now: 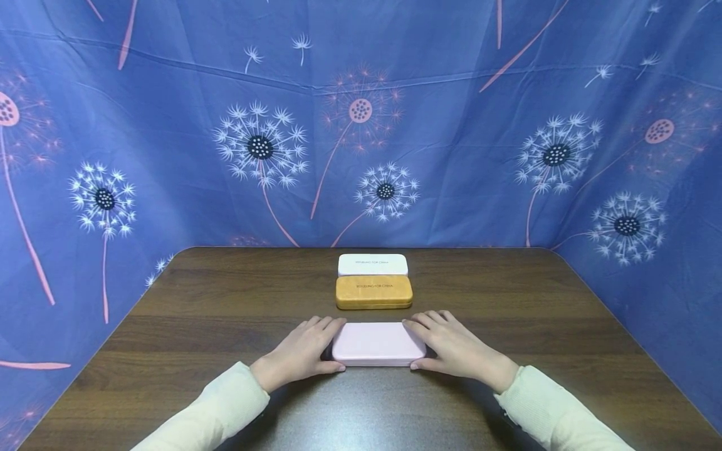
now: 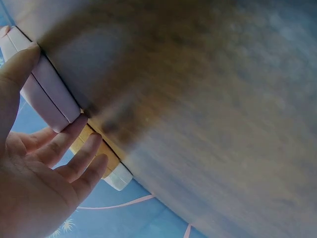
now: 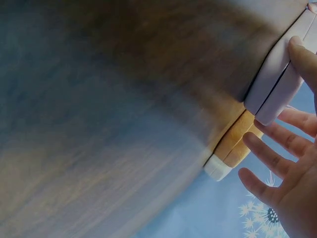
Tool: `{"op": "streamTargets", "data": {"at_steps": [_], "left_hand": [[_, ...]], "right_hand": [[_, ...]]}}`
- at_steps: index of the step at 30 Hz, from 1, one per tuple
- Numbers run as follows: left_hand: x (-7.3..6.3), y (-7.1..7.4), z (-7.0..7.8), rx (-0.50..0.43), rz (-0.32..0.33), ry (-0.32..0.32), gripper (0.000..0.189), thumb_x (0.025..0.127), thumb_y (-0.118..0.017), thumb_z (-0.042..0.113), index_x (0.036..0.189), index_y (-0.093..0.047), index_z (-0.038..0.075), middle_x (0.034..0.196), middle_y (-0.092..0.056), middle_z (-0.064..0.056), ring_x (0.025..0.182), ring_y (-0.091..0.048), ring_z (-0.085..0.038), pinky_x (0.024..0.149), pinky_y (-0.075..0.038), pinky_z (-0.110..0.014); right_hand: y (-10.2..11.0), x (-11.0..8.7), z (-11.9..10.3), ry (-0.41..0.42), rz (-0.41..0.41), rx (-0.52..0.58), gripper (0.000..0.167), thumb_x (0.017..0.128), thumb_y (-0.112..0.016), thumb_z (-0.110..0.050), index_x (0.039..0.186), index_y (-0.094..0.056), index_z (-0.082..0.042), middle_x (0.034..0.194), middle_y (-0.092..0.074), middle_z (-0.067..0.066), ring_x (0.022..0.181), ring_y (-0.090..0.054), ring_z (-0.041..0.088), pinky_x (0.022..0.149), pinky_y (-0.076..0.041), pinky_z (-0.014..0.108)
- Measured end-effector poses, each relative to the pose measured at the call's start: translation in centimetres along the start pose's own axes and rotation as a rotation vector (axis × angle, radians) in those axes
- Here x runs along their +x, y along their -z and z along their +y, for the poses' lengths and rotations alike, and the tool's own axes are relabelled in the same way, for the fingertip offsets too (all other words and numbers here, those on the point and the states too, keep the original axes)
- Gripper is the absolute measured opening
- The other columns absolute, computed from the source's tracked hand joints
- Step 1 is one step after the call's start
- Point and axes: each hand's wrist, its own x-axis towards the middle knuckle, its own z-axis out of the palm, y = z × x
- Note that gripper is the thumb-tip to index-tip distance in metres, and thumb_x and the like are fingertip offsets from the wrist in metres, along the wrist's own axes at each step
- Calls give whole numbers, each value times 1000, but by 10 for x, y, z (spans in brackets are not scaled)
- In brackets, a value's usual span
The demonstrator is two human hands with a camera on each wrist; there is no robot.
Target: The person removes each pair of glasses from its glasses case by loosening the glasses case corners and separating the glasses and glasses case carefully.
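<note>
A closed pale pink glasses case (image 1: 378,344) lies lengthwise on the table between two hands. My left hand (image 1: 305,348) grips its left end, thumb along the front side and fingers round the far corner. At the other end my right hand (image 1: 454,347) holds it the same way. The left wrist view shows the thumb on the side of the pink case (image 2: 49,94), with the lower fingers spread. In the right wrist view, the thumb presses the seam side of the pink case (image 3: 270,91); its lid seam looks shut.
Just behind stands a mustard-yellow glasses case (image 1: 374,292) with small lettering. A white glasses case (image 1: 372,264) sits directly behind that, near the far edge of the brown wooden table (image 1: 225,294). Blue dandelion-print cloth (image 1: 451,188) hangs beyond the table.
</note>
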Motion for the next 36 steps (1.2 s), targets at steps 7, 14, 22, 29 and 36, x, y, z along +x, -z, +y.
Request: {"op": "streamTargets", "data": {"at_steps": [7,14,22,29,36], "left_hand": [[0,0,0,-1,-8,9,75,74,-68,51,129,-45,4,118,-58,-9,105,-55,-24,89,-46,-41],[0,0,0,1,3,4,77,73,-68,52,129,-45,5,118,-58,-9,106,-55,-24,90,-45,-41],[1,-1,0,-5,2,9,77,74,-68,52,129,-45,4,117,-59,-10,106,-55,-25,90,-45,-42],[1,-1,0,-1,9,16,75,73,-68,52,128,-46,6,118,-58,-9,107,-55,-26,90,-45,-43],[2,-2,-1,-20,20,23,73,71,-71,50,126,-47,6,116,-58,-8,107,-54,-25,90,-45,-43]], "right_hand": [[-1,1,1,-12,-12,19,70,74,-65,-54,125,-52,-8,116,-58,3,106,-54,22,87,-43,43],[-2,1,2,-14,-5,33,71,73,-66,-54,126,-52,-9,116,-58,3,106,-54,21,86,-44,43],[-3,3,3,-3,-10,7,72,72,-66,-55,125,-53,-8,117,-58,5,107,-53,22,87,-43,43],[-1,6,6,32,15,6,72,69,-68,-57,120,-58,-8,111,-61,5,105,-54,21,89,-43,43],[-2,7,10,68,43,2,69,68,-68,-58,116,-61,-10,107,-62,2,103,-54,19,87,-45,41]]}}
